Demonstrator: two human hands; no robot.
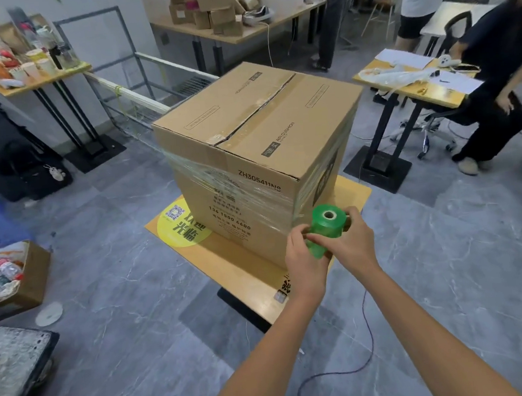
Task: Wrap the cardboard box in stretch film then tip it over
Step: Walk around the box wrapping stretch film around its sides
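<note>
Gripped by curled fingers of left hand (302, 257) and right hand (352, 243), a green stretch film roll (327, 228) is held at the cardboard box (256, 113)'s near corner. Film is banded round the upright box on a small table (236, 262). Open floor (120, 287) lies left; a desk (426, 88) and seated person (499, 63) crowd the right.

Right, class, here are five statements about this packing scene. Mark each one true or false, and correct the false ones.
1. The left hand and right hand both hold the green film roll. True.
2. The cardboard box lies tipped on its side. False: it stands upright, with its taped seam on top.
3. Stretch film already bands the box's sides. True.
4. The box stands directly on the floor. False: it stands on a low yellow table.
5. The roll is held above the box's top. False: it is beside the near corner, below the top.
</note>
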